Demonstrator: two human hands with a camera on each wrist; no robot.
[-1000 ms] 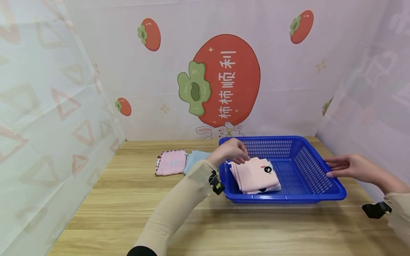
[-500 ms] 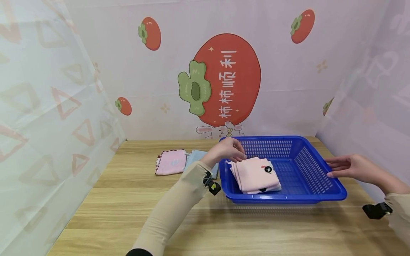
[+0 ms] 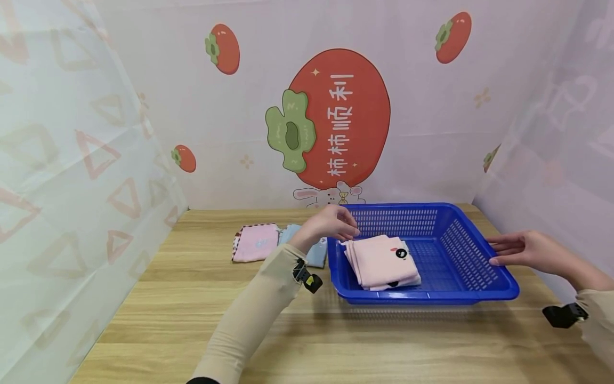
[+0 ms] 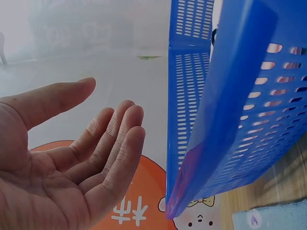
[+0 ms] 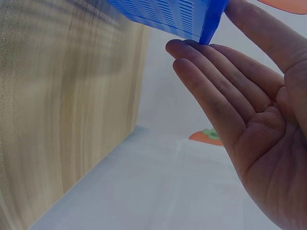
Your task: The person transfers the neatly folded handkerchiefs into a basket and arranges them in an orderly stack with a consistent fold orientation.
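A blue plastic basket (image 3: 427, 296) with slotted walls stands on the table, holding a small stack of folded towels with a pink towel (image 3: 379, 264) on top, printed with a black cartoon eye. My left hand (image 3: 332, 223) hovers over the basket's left rim, fingers loosely bent. In the left wrist view its palm faces up with nothing in it, apart from the basket wall (image 4: 230, 91). On the basket's right rim, my right hand (image 3: 525, 248) pinches the edge, thumb above and fingers (image 5: 211, 86) beneath.
Left of the basket lie a folded pink cloth (image 3: 259, 243) with a checked border and a light blue cloth (image 3: 316, 254), partly hidden behind my left wrist. The wooden table (image 3: 182, 309) is bordered by printed fabric walls (image 3: 240, 106) at the back and sides.
My left hand has drifted left, from over the pink towel to the basket's left rim, uncovering more of the blue cloth. My right hand and the basket have stayed put.
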